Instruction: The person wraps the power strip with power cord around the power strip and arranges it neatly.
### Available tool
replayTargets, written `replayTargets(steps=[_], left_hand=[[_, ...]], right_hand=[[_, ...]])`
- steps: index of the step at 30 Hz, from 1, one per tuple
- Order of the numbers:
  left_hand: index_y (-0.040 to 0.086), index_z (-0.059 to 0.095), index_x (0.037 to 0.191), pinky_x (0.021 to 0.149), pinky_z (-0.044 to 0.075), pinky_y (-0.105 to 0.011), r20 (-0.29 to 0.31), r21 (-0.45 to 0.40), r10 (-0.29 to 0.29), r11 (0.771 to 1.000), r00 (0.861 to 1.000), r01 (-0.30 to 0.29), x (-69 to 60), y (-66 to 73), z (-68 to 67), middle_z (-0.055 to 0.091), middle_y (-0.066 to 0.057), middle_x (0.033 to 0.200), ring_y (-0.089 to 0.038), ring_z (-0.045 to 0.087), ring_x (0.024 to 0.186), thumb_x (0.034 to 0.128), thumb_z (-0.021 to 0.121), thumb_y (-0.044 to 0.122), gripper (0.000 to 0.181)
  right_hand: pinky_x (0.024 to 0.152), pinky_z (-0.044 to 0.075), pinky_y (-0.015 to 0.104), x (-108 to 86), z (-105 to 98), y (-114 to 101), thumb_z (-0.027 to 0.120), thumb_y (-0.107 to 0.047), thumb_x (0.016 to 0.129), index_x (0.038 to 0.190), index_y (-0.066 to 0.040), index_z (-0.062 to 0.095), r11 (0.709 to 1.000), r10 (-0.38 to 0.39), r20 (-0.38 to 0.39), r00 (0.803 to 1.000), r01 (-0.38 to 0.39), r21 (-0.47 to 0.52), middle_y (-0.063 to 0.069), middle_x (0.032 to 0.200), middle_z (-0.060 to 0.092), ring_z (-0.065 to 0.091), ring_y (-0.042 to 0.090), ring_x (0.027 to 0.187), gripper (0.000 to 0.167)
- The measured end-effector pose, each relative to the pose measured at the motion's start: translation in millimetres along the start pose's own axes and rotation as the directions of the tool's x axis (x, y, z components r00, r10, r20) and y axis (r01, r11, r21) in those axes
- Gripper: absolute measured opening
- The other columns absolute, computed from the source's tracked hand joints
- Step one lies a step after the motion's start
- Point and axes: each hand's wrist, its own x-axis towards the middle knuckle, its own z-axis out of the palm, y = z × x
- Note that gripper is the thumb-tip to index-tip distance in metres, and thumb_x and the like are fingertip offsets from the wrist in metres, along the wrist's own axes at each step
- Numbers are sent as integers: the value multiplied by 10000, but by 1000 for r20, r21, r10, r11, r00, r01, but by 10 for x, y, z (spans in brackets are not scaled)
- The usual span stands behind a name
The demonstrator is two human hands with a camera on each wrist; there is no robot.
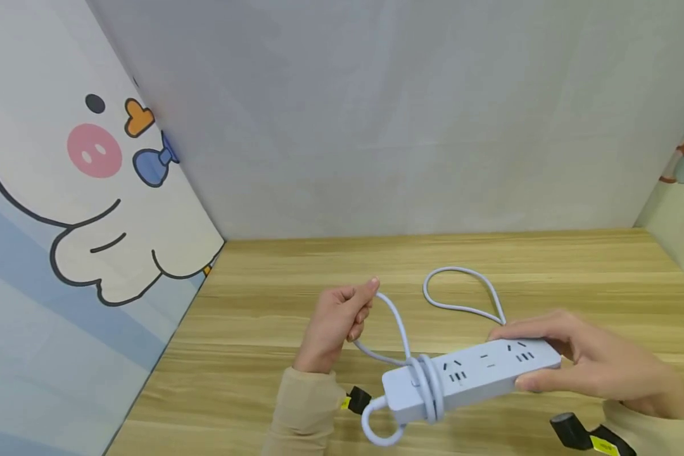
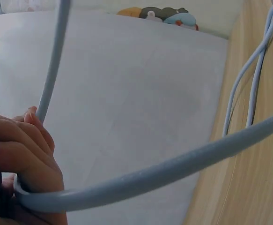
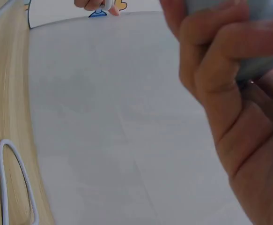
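A white power strip [image 1: 479, 373] with several sockets is held above the wooden table, tilted up at its right end. My right hand [image 1: 598, 361] grips that right end, thumb on the near side and fingers over the far side; in the right wrist view, curled fingers [image 3: 220, 70] wrap it. Turns of its white cord [image 1: 427, 386] go round the strip's left end. Left of the strip, my left hand [image 1: 339, 320] pinches a loop of the cord, which also crosses the left wrist view as a thick cord [image 2: 141, 180]. A further cord loop [image 1: 462, 288] lies behind the strip.
The wooden table [image 1: 273, 272] meets a pale grey back wall [image 1: 399, 126]. At the left stands a panel with a cartoon bird [image 1: 97, 152]. Black wrist-camera mounts [image 1: 570, 430] sit at both wrists.
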Motion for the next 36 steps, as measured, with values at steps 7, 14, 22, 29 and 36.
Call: replayTargets(steps=[7,14,22,29,36], left_hand=[[47,706,853,431,328,-190,-40,73,35,997,999,-32,-54,67,69,468,39,558,-80,369,407,946,697,471,434],[54,770,945,439,345,-195,-4,90,115,989,993,-114,-190,223,104,512,13,598,-96,414,427,976,673,423,382],[18,738,1117,483,399,-163,197,91,188,974,962,-209,-260,286,248,575,-10,690,-56,472,492,1036,606,269,295],[-8,707,1194,497,389,-168,326,114,192,964,926,-240,-309,283,315,610,-27,739,-63,451,496,1060,557,208,295],[16,629,1353,400,321,-213,358,129,227,949,906,-289,-369,339,290,572,-148,739,-129,382,388,1073,522,179,341]], right_hand=[[686,524,198,201,126,-94,753,-223,932,1268,-245,669,958,93,28,995,-82,-273,-139,1073,731,671,14,883,348],[664,536,203,124,43,-52,769,-159,911,1292,-103,664,943,102,-60,993,-116,-313,-86,1075,728,641,-8,882,399],[599,501,176,132,67,-3,805,-208,881,1241,-96,682,888,44,-136,990,-101,-449,-123,994,695,573,-62,785,396],[554,471,172,199,131,-20,827,-231,858,1219,-51,689,850,23,-205,979,-127,-512,-136,910,663,528,-82,706,427],[527,444,174,231,112,-56,863,-127,799,1231,-77,693,819,-40,-367,930,-180,-545,-41,971,721,519,-56,688,467]])
